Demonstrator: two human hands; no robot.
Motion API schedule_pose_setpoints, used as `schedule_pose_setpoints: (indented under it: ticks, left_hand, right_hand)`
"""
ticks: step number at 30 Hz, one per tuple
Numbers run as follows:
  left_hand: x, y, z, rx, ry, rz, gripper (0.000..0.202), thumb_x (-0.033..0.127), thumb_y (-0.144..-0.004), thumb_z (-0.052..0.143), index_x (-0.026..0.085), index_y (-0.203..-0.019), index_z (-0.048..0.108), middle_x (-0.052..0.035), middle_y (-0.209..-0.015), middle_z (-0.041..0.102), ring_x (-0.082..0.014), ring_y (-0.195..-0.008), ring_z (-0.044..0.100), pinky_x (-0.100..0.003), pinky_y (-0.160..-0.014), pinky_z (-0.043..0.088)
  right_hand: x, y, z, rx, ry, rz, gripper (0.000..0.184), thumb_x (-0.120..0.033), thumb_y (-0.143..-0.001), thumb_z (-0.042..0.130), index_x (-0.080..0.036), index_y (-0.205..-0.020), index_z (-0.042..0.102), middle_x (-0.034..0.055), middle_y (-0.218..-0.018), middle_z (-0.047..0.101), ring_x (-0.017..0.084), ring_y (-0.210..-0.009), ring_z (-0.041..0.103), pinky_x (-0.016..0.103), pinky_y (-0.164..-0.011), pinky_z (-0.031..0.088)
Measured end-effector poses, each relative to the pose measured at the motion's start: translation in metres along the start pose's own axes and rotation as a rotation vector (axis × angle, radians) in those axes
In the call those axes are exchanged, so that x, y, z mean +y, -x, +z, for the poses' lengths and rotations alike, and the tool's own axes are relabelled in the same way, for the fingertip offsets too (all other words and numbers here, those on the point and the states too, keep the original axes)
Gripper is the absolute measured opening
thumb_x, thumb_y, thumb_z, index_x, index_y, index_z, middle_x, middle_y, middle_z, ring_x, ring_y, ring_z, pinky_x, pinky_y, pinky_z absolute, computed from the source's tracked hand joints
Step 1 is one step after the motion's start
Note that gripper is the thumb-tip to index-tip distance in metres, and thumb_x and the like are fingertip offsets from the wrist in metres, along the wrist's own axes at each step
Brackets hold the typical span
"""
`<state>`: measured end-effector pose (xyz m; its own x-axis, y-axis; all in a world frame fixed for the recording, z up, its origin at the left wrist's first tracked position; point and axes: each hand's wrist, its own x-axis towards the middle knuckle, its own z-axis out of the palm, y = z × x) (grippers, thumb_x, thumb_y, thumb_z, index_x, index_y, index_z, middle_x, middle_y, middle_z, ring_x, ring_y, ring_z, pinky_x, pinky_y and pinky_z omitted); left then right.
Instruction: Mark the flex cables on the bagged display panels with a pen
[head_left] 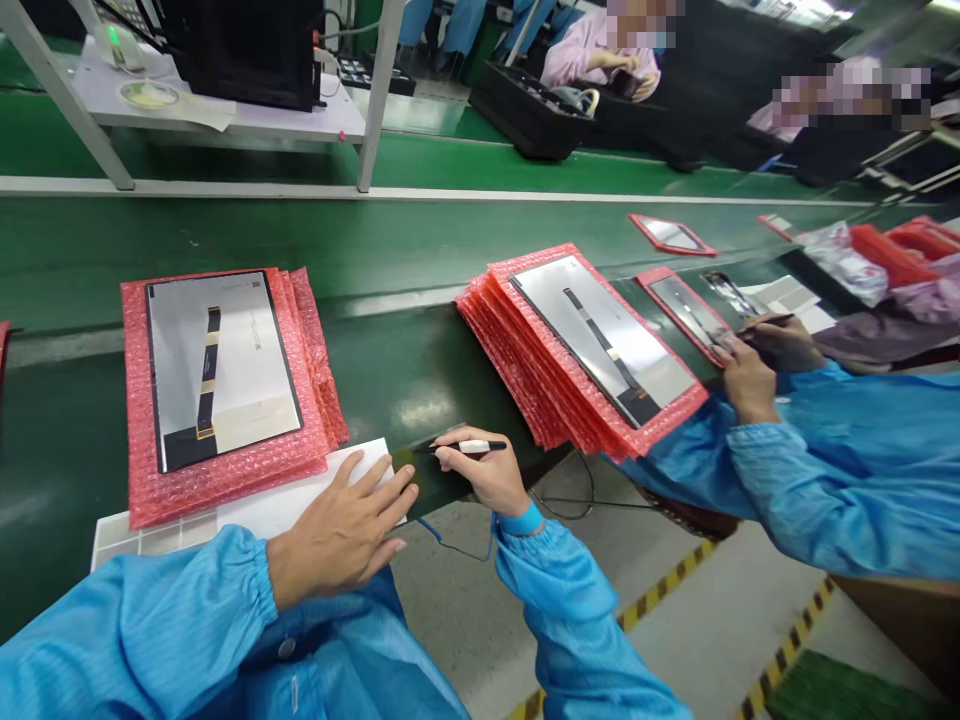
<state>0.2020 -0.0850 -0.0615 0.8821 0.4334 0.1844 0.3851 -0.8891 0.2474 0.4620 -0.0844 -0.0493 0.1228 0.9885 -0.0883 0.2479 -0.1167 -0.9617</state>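
Observation:
My left hand [346,520] lies flat, fingers spread, on a white sheet of paper [281,508] at the bench edge. Between the fingers of my right hand [487,470] is a black-and-white pen [474,447], its tip pointing left over the green bench. Beyond my left hand, a display panel [225,400] with a dark flex cable rests on a pile of red bubble-wrap sheets [139,400], which covers part of the paper. To the right of my pen hand, a similar panel [600,320] tops a taller red bubble-wrap stack [517,390].
A co-worker in blue sleeves [847,470] sits at the right, handling a pen over a smaller panel [686,310]. Another panel on red wrap [673,235] lies farther back. A metal-legged shelf [225,115] stands behind the bench [390,370]. A blue wrist cord [457,548] hangs below my right wrist.

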Motion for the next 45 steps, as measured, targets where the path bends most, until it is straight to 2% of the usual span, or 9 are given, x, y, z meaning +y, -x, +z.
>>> schedule_pose_setpoints:
  ticks: [8, 12, 14, 16, 18, 21, 25, 31, 45]
  left_hand:
    - [0.008, -0.003, -0.005, -0.002, -0.068, 0.017, 0.062, 0.053, -0.104, 0.05, 0.016, -0.154, 0.048, -0.0136, -0.16, 0.049, -0.0358, -0.145, 0.047, -0.06, -0.12, 0.027]
    - [0.018, 0.007, -0.036, 0.083, -0.133, 0.131, 0.055, 0.046, -0.106, 0.05, 0.017, -0.152, 0.05, -0.0131, -0.159, 0.051, -0.0342, -0.143, 0.05, -0.057, -0.117, 0.037]
    - [0.013, 0.021, -0.057, 0.188, -0.154, 0.184, 0.044, 0.036, -0.104, 0.054, 0.012, -0.141, 0.06, -0.0158, -0.146, 0.061, -0.0327, -0.132, 0.059, -0.052, -0.111, 0.046]
    - [-0.005, 0.041, -0.078, 0.328, -0.158, 0.171, 0.029, 0.026, -0.1, 0.06, 0.008, -0.121, 0.07, -0.0167, -0.122, 0.073, -0.0302, -0.114, 0.069, -0.048, -0.102, 0.054]
    - [-0.035, 0.067, -0.095, 0.439, -0.148, 0.089, 0.016, 0.019, -0.097, 0.063, 0.008, -0.104, 0.072, -0.0146, -0.102, 0.076, -0.0275, -0.099, 0.072, -0.045, -0.092, 0.059]
    - [-0.09, 0.105, -0.11, 0.471, -0.154, -0.03, 0.012, 0.017, -0.095, 0.065, 0.013, -0.105, 0.071, -0.0131, -0.104, 0.077, -0.0267, -0.1, 0.073, -0.045, -0.088, 0.062]
    - [-0.134, 0.136, -0.105, 0.511, -0.075, -0.016, 0.013, 0.013, -0.093, 0.067, 0.016, -0.105, 0.072, -0.0084, -0.102, 0.079, -0.024, -0.101, 0.075, -0.04, -0.088, 0.064]
    - [-0.136, 0.143, -0.093, 0.539, -0.008, -0.032, 0.012, 0.012, -0.094, 0.065, 0.013, -0.105, 0.071, -0.0086, -0.099, 0.08, -0.0249, -0.103, 0.076, -0.042, -0.092, 0.065]
    - [-0.136, 0.141, -0.095, 0.577, 0.016, -0.072, 0.01, 0.01, -0.093, 0.065, 0.013, -0.101, 0.071, -0.0089, -0.097, 0.079, -0.0244, -0.103, 0.077, -0.038, -0.09, 0.066]
  right_hand:
    - [0.003, 0.0, -0.002, 0.088, -0.045, -0.024, 0.014, -0.034, -0.079, 0.084, -0.02, -0.082, 0.081, 0.0009, -0.057, 0.071, 0.017, -0.051, 0.064, 0.028, -0.054, 0.05]
    - [-0.025, 0.001, 0.015, 0.156, 0.017, -0.089, 0.013, -0.033, -0.08, 0.085, -0.022, -0.084, 0.081, 0.0005, -0.059, 0.071, 0.017, -0.052, 0.066, 0.027, -0.053, 0.051]
    - [-0.045, 0.0, 0.03, 0.161, 0.066, -0.135, 0.012, -0.033, -0.08, 0.085, -0.022, -0.082, 0.082, 0.0017, -0.061, 0.073, 0.019, -0.053, 0.067, 0.028, -0.053, 0.052]
    - [-0.063, -0.002, 0.049, 0.137, 0.088, -0.184, 0.012, -0.034, -0.08, 0.084, -0.023, -0.081, 0.082, 0.0038, -0.065, 0.075, 0.021, -0.057, 0.069, 0.03, -0.054, 0.054]
    - [-0.078, -0.007, 0.071, 0.098, 0.092, -0.218, 0.011, -0.034, -0.08, 0.084, -0.023, -0.082, 0.083, 0.0052, -0.069, 0.077, 0.023, -0.06, 0.071, 0.032, -0.056, 0.055]
    - [-0.094, -0.019, 0.104, 0.013, 0.081, -0.236, 0.011, -0.034, -0.081, 0.083, -0.023, -0.082, 0.082, 0.0053, -0.071, 0.078, 0.022, -0.062, 0.071, 0.032, -0.057, 0.056]
    - [-0.109, -0.037, 0.15, -0.099, 0.048, -0.235, 0.013, -0.033, -0.081, 0.081, -0.021, -0.078, 0.081, 0.0043, -0.07, 0.077, 0.02, -0.061, 0.069, 0.029, -0.057, 0.055]
    - [-0.113, -0.05, 0.2, -0.223, 0.047, -0.167, 0.012, -0.031, -0.081, 0.079, -0.02, -0.079, 0.081, 0.0032, -0.067, 0.076, 0.018, -0.056, 0.066, 0.027, -0.054, 0.053]
    - [-0.089, -0.054, 0.202, -0.167, 0.07, -0.154, 0.016, -0.036, -0.084, 0.079, -0.02, -0.084, 0.081, 0.0063, -0.07, 0.077, 0.022, -0.062, 0.07, 0.032, -0.057, 0.055]
